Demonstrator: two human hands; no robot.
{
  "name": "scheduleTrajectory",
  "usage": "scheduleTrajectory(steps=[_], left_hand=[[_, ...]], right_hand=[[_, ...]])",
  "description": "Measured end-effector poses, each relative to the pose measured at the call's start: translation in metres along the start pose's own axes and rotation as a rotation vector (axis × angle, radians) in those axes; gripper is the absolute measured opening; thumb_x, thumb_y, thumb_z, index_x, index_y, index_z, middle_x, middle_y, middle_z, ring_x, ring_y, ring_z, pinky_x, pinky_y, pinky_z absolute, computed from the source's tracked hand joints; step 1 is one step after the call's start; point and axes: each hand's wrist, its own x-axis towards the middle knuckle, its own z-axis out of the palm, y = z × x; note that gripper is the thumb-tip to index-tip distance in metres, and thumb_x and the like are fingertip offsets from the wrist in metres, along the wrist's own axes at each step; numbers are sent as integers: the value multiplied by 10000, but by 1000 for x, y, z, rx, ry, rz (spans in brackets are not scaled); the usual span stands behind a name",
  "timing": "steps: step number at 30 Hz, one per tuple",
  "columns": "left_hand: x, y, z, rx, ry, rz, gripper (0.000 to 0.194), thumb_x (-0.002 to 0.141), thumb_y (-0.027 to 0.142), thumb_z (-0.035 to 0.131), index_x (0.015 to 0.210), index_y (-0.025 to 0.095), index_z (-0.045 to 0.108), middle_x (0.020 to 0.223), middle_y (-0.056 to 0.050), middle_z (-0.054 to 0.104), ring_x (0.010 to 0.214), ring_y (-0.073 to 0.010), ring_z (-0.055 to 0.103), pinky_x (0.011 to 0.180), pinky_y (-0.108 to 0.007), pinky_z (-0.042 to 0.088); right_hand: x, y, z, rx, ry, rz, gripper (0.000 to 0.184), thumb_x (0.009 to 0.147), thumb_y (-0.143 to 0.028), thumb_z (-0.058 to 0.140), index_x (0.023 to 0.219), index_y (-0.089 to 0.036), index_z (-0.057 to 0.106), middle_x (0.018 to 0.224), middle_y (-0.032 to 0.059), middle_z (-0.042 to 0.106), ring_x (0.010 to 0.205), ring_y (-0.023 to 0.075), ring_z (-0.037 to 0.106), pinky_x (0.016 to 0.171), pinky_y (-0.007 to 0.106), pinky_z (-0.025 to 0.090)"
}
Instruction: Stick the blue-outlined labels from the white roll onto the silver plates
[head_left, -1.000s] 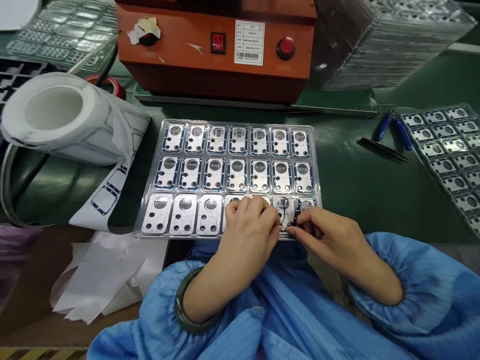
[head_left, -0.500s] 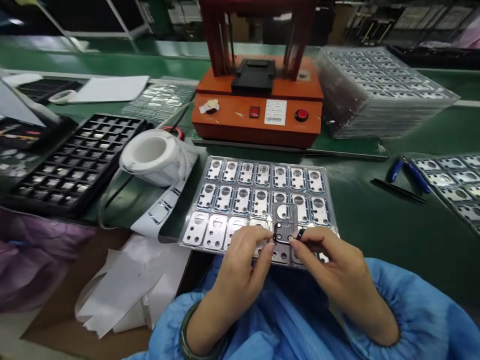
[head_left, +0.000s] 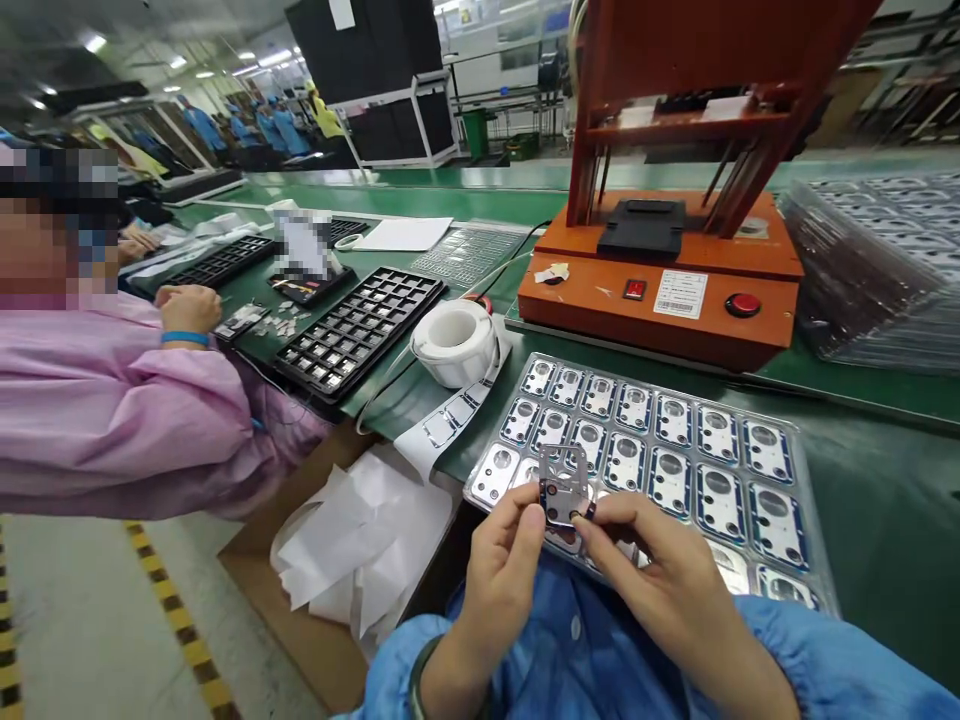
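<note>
Both hands hold a small clear plate (head_left: 566, 475) over the near-left part of the tray, tilted up. It has dark edging along its lower sides and a pair of dark round spots. My left hand (head_left: 506, 560) pinches its lower left edge between thumb and fingertips. At the lower right corner, my right hand (head_left: 652, 560) closes thumb and forefinger on the dark edging. Below them lies a clear plastic tray (head_left: 814, 500) of silver plates with round windows, many edged in blue. My hands cover part of its near row.
A white roll (head_left: 454, 340) with its liner strip stands left of the tray, near a black compartment tray (head_left: 360, 330). Behind is an orange press (head_left: 660, 290); stacked clear trays (head_left: 877, 270) stand right. Discarded white paper (head_left: 360, 540) fills a box below. A co-worker's pink sleeve (head_left: 135, 400) is left.
The view has swung left and up, bringing the pink-sleeved co-worker into sight. Both hands still grip the clear plate, now tilted up more, with dark edging along its lower sides.
</note>
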Motion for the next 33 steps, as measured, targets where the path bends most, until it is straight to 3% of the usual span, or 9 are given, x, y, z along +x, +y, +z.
scheduleTrajectory(steps=[6,14,21,33], left_hand=[[0,4,3,41,49,27,334,896,404,523,1043,143,671,970,-96,709,888,-199,645,839,-311,515],[-3,6,5,26,90,-36,239,839,366,616,919,155,695,724,-46,715,635,-155,665,643,-245,550],[-2,10,5,26,83,-24,228,820,368,635,886,158,695,718,-39,716,585,-134,644,634,-236,551],[-5,5,-1,232,113,167,277,909,392,491,824,178,644,632,-2,630,567,-122,563,562,-215,466]], right_hand=[[-1,3,5,10,-26,13,96,896,-236,553,808,-202,572,692,-1,624,558,117,582,528,215,496],[-5,4,4,17,-66,7,71,905,-207,531,850,-210,575,741,8,641,603,126,597,562,233,496],[-6,4,5,27,-74,-22,69,899,-168,532,860,-209,572,736,-3,642,610,119,603,561,231,498],[-9,3,7,36,-179,-57,70,911,-164,519,865,-208,549,742,-2,606,622,118,571,573,255,478]])
